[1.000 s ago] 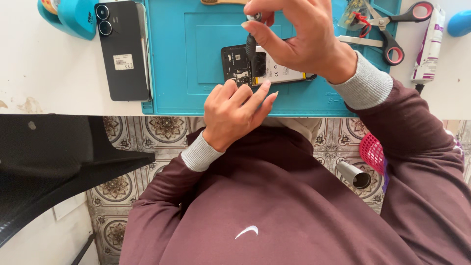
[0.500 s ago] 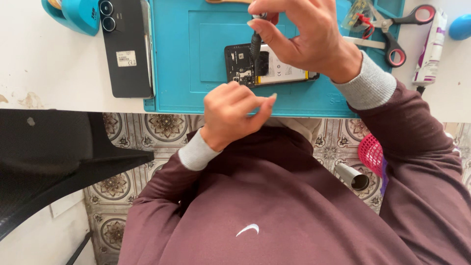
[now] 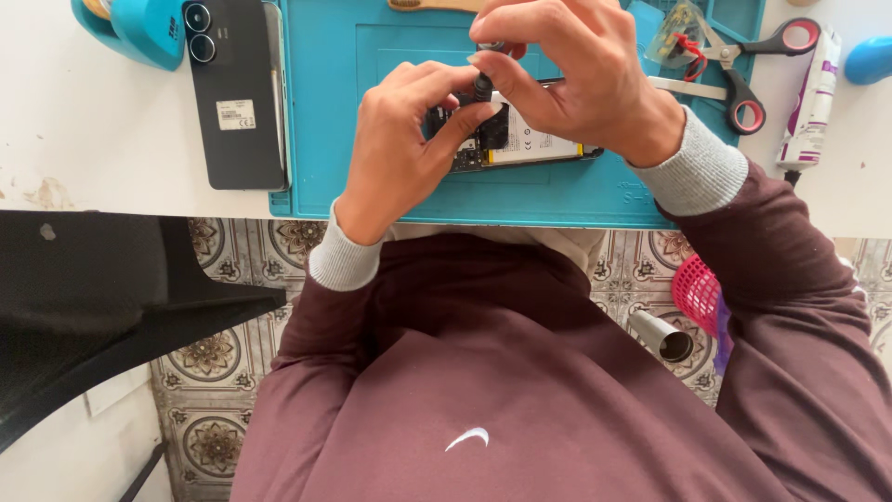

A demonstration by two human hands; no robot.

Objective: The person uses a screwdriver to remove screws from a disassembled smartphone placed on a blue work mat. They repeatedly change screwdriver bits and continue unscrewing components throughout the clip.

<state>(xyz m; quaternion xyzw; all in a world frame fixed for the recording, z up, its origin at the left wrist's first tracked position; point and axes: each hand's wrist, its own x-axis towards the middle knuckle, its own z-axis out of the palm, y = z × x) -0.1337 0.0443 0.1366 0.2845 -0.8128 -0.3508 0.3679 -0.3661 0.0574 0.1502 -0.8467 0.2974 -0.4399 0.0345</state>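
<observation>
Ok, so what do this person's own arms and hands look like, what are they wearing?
Both arms are covered by the long sleeves of a dark maroon sweatshirt with a small white curved mark on the chest. Each sleeve ends in a ribbed light grey cuff at the wrist. The left hand and the right hand are bare: no gloves, and no rings or watch that I can see.

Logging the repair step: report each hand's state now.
Left hand: fingers closed, pinching the screwdriver shaft above the opened phone.
Right hand: closed on the screwdriver's top.
</observation>
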